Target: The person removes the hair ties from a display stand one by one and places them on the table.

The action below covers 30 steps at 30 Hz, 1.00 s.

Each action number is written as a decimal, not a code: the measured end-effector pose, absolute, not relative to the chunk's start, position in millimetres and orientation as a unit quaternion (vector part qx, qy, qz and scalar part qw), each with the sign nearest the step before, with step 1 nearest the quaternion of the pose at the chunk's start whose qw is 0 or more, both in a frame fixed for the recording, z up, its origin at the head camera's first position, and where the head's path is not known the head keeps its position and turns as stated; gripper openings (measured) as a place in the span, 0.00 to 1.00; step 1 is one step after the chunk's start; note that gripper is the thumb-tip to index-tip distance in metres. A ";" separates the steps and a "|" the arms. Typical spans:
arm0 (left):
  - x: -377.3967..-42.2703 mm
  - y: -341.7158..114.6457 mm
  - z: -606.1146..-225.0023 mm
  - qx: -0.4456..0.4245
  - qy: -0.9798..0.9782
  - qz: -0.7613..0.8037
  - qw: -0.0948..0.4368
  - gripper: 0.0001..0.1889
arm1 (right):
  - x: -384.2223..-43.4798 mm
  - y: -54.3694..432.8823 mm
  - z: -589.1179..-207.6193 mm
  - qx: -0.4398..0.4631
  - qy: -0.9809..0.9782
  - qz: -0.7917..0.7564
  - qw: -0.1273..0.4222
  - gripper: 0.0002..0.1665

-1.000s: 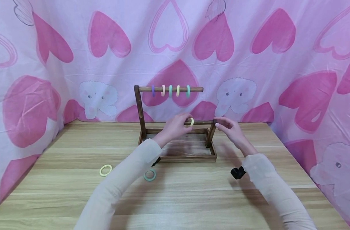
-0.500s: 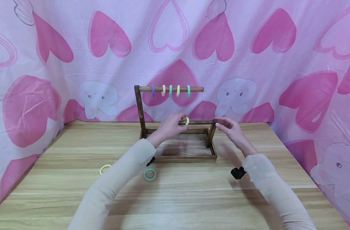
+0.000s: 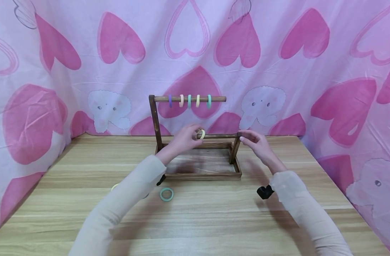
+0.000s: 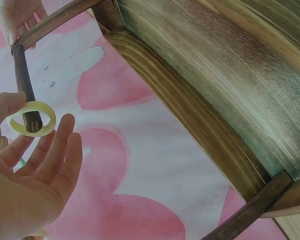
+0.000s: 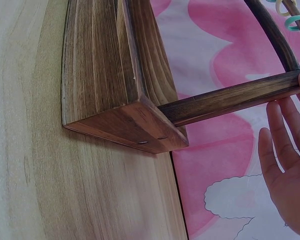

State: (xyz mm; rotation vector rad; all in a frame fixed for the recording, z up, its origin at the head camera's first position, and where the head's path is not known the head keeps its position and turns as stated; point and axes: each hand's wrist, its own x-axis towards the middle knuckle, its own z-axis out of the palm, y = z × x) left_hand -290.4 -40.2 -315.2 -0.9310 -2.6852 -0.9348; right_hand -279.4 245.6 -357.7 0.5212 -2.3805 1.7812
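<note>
A pale yellow ring (image 3: 203,134) is pinched between the thumb and fingers of my left hand (image 3: 182,139). In the left wrist view the ring (image 4: 52,120) encircles the free end of the lower bar (image 4: 24,75). My right hand (image 3: 258,147) holds the top of the short post (image 3: 234,151), thumb on one side and fingers on the other. Both belong to a dark wooden rack with a tray base (image 3: 207,176). On its upper bar (image 3: 218,99) hang several rings: purple (image 3: 170,101), pink (image 3: 181,101), yellow (image 3: 198,101) and green ones (image 3: 209,101).
A green ring (image 3: 166,194) lies on the wooden table (image 3: 214,220) in front of the rack. Farther left, another yellow ring (image 3: 115,186) is mostly hidden by the left sleeve (image 3: 118,206). A pink heart-patterned cloth (image 3: 188,32) stands behind and at both sides.
My left hand has moved left along the lower bar with the yellow ring, toward the bar's free end. The left sleeve now covers more of the yellow ring on the table. My right hand stays put.
</note>
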 end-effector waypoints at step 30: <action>-280.0 -78.6 -338.5 -0.293 -0.888 -0.350 0.049 0.18 | -279.0 245.4 -358.1 0.167 -0.792 0.584 0.060 0.26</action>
